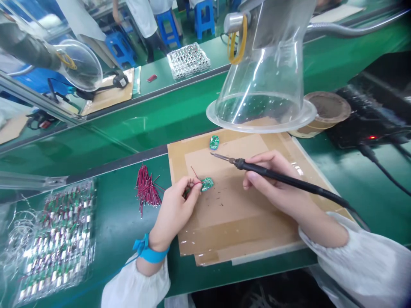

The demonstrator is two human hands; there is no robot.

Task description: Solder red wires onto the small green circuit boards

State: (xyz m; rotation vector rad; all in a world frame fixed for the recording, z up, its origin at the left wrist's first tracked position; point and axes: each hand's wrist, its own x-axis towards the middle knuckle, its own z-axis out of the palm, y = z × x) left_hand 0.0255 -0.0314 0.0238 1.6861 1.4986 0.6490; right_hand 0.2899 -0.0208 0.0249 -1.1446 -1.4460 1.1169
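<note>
My left hand (180,199), with a blue wrist strap (150,250), pinches a thin red wire (195,173) over a small green circuit board (207,184); the fingertips hide part of both. In my right hand (272,184) is a black soldering iron (266,171), held like a pen, its tip pointing left and apart from the board in my left hand. The tip is near a second green circuit board (214,142) lying at the far side of the cardboard mat (247,239). Left of my left hand lies a pile of red wires (147,188).
A clear fume hood (261,107) hangs over the mat's far edge. Behind it stands a round tub (327,111), beside a black device (379,115) with a red light. A plastic tray (61,239) of parts lies at left. People and blue stools (204,19) are beyond the bench.
</note>
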